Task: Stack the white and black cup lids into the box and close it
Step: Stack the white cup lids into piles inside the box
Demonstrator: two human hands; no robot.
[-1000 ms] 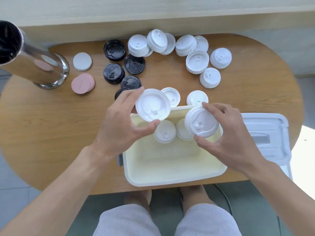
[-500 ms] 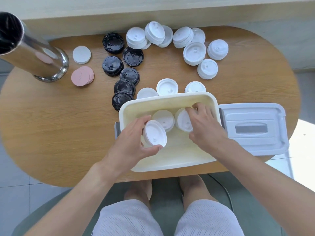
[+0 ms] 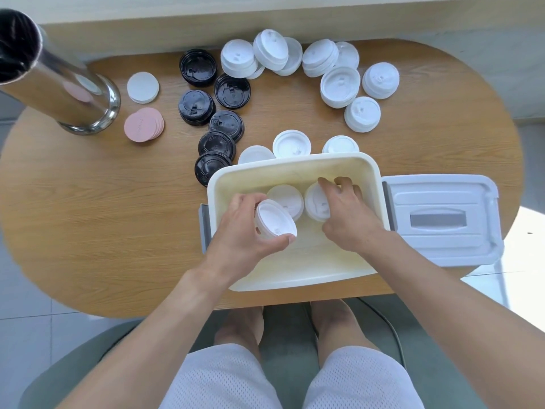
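- Both hands sit lower in the box (image 3: pixel 298 168) than half a second ago; the left hand (image 3: pixel 246 231) has carried its white lid (image 3: pixel 275 219) a little further toward the two stacks, and the right hand (image 3: pixel 346 214) has settled onto the right stack.
- Left hand grips that single white lid by its rim, thumb on the near edge and fingers curled over the far edge, the lid tilted and just beside the left white stack (image 3: pixel 286 199) inside the box.
- Right hand has its fingers curled over the right white stack (image 3: pixel 315 202), gripping the top lid; the palm hides most of that stack, so its height cannot be told.
- Cream-white box, rectangular with rounded corners, stands open at the near edge of the wooden surface (image 3: pixel 103 216); its grey-white box cover (image 3: pixel 442 219) lies flat just right of it, grey handle recess upward.
- Three white lids (image 3: pixel 292 143) lie just behind the box's far wall, partly cut off by it.
- Six black lids (image 3: pixel 197 107) lie left of centre, the nearest partly behind the box corner.
- More white lids (image 3: pixel 339 87), some stacked and overlapping, spread along the far side; their number is hard to count.
- Pink discs (image 3: pixel 143 125) and a white disc (image 3: pixel 143 87) lie beside a shiny metal cylinder (image 3: pixel 59 84), which is cut off at the left edge.
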